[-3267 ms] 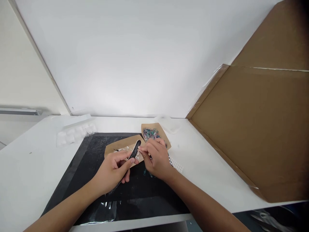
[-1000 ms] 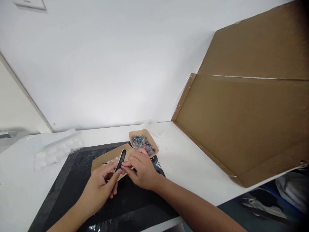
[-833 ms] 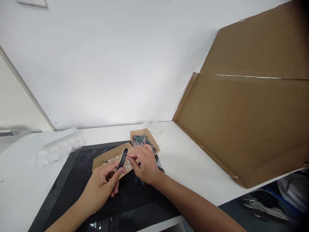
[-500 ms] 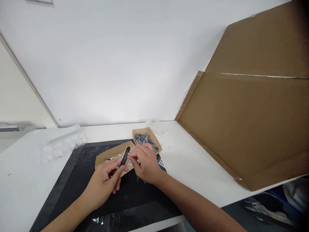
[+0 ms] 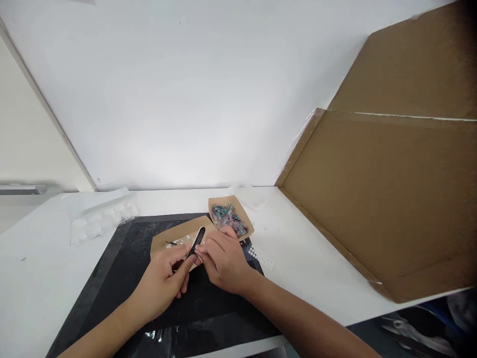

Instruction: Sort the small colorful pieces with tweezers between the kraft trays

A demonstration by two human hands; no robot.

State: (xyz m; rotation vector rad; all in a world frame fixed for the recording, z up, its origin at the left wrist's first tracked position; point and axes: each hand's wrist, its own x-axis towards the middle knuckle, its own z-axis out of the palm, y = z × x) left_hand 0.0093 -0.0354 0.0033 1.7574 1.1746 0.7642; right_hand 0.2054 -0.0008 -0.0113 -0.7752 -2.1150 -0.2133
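Observation:
My left hand (image 5: 162, 281) is closed around the lower part of a slim black strip (image 5: 198, 237) with a rounded end and a pale edge, which looks like a nail file. It is tilted, its rounded end up. My right hand (image 5: 228, 259) pinches with thumb and index finger right at the strip's side; whatever sits between those fingertips is too small to make out. Just behind both hands lies a brown paper tray (image 5: 159, 242) with small whitish pieces and a thin dark item. Another brown tray (image 5: 246, 213) holds many shiny blue, green and purple pieces.
A black mat (image 5: 122, 263) lies under the hands on the white table (image 5: 305, 273). To the right is a sheet of small white tabs (image 5: 262, 257). Clear plastic packaging (image 5: 100, 219) rests at the back left. A large cardboard sheet (image 5: 372, 199) stands along the right side.
My right fingertips have moved down along the black strip, closer to my left thumb. The whole scene has shifted slightly as the head moved.

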